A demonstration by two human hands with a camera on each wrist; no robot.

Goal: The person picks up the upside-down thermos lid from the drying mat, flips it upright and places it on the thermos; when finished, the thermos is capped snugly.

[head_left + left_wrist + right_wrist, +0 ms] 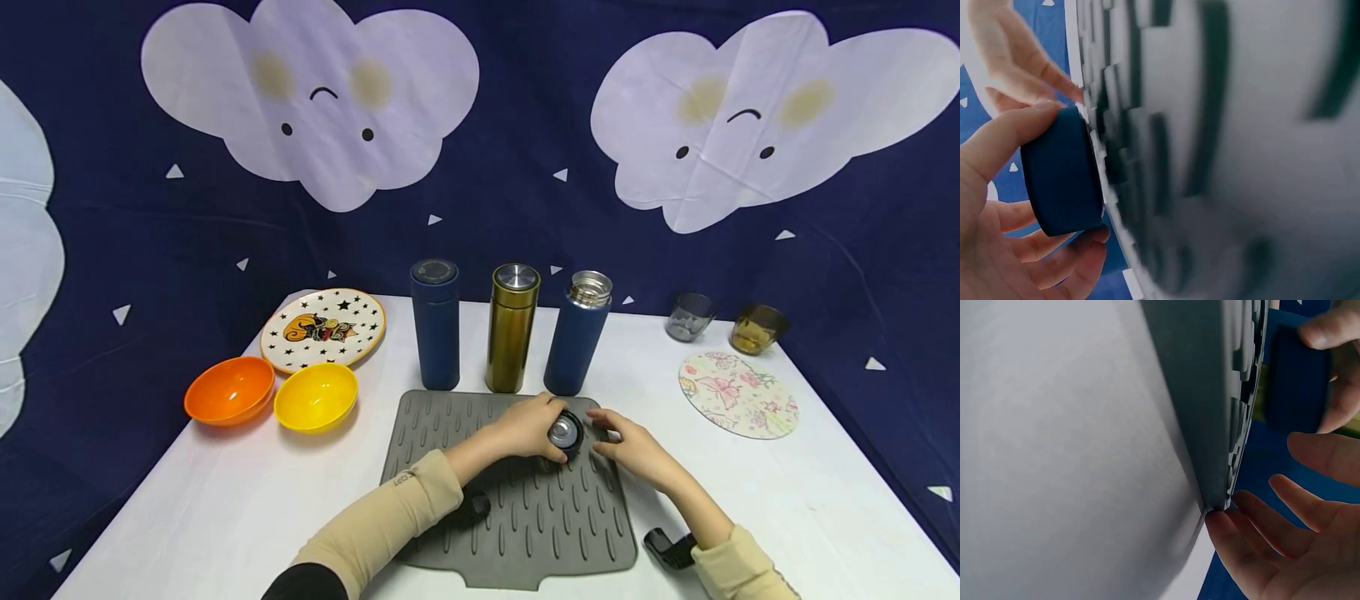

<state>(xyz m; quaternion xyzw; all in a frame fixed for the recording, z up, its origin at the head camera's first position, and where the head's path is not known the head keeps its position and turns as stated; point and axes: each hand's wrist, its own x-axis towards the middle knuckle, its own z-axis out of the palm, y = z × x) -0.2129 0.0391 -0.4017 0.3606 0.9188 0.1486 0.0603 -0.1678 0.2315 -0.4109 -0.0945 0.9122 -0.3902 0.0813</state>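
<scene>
The left hand point(534, 427) grips the lid point(566, 433) by its side, between thumb and fingers, presumably to leave its inside uncovered. Just beside it, the right hand point(636, 450) holds nothing, fingers loosely spread (touching the mat point(420, 425)? Cannot tell). Beyond the fingers stands an open bottle point(577, 346).

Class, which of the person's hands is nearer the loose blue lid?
Left. The left hand grips the blue lid; the right hand is just to its right, not touching it.

Smooth matt lid point(1063, 174), shiny metallic gold bottle point(509, 342), ridged mat point(525, 542) (rubbery-looking), cloth backdrop point(528, 100)
</scene>
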